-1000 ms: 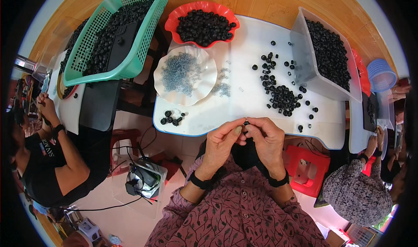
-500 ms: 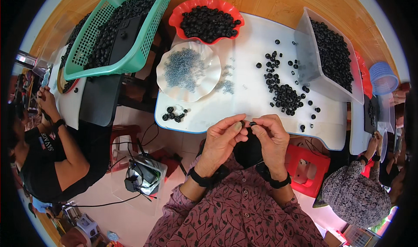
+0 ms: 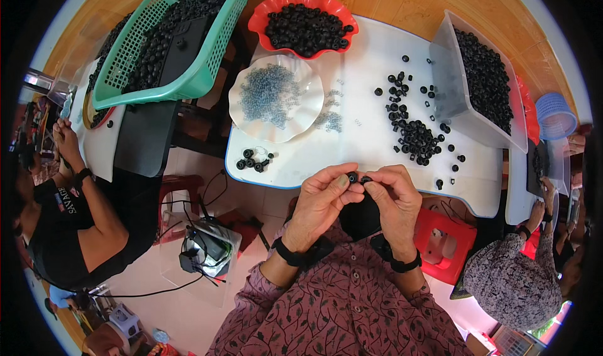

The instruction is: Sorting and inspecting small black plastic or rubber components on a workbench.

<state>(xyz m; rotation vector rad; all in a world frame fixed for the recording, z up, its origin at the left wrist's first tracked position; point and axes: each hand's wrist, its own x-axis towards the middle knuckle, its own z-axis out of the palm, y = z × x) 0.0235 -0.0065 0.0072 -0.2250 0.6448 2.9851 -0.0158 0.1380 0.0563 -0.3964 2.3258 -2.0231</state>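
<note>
My left hand [image 3: 321, 202] and my right hand [image 3: 394, 199] meet fingertip to fingertip just below the near edge of the white table [image 3: 370, 139]. Each pinches a small black ring-shaped part [image 3: 358, 179], the two pieces touching between thumbs and forefingers. Behind them on the table lies a loose pile of black rings [image 3: 414, 136]. A small cluster of black rings [image 3: 252, 160] sits at the table's near left corner. A white scalloped plate [image 3: 276, 98] holds tiny clear springs.
A red scalloped bowl [image 3: 303, 26] and a clear bin [image 3: 480, 80] are full of black rings. A green basket [image 3: 169, 39] stands at the left. One person sits at the left, another at the right. A red stool [image 3: 443, 243] is below the table.
My hands have shifted slightly and stay together at the table edge; the fingers have turned the small black parts between them. The view has tilted a little.
</note>
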